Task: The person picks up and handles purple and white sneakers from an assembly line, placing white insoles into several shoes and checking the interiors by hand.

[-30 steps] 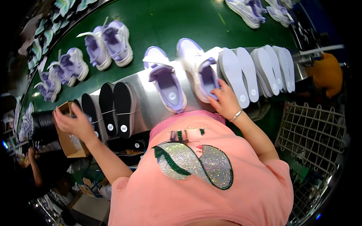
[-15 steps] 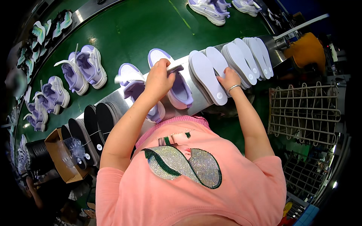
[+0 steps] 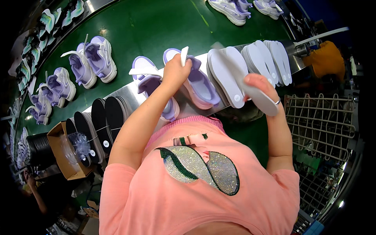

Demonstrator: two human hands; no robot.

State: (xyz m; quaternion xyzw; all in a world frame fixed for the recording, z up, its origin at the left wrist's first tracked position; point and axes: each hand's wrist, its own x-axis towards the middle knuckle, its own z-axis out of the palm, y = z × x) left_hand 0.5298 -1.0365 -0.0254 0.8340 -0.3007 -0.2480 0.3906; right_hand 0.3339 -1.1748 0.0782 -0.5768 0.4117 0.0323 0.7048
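Observation:
My left hand (image 3: 177, 73) is closed at the opening of a lavender and white sneaker (image 3: 203, 89), with the sneaker's white strap (image 3: 184, 56) standing up at its fingers. Its mate, another lavender sneaker (image 3: 145, 87) with the strap folded over, is just left of it, partly behind my forearm. In my right hand (image 3: 267, 87) is a pale insole (image 3: 263, 101), smeared by motion and tilted, its grey side showing. Beneath and left of that hand lie stacks of white insoles (image 3: 225, 74) on the metal ledge. Further stacks of white insoles (image 3: 258, 62) continue to the right.
A green conveyor (image 3: 141, 27) runs beyond the ledge, carrying pairs of lavender sneakers (image 3: 98, 58). Stacks of black insoles (image 3: 103, 121) stand at left beside an open cardboard box (image 3: 64, 156). To the right is a wire rack (image 3: 319, 121). Part of another person shows at lower left.
My right hand has lifted an insole off the stack and moved it right and toward me. At the left hand, the sneaker's strap now stands upright.

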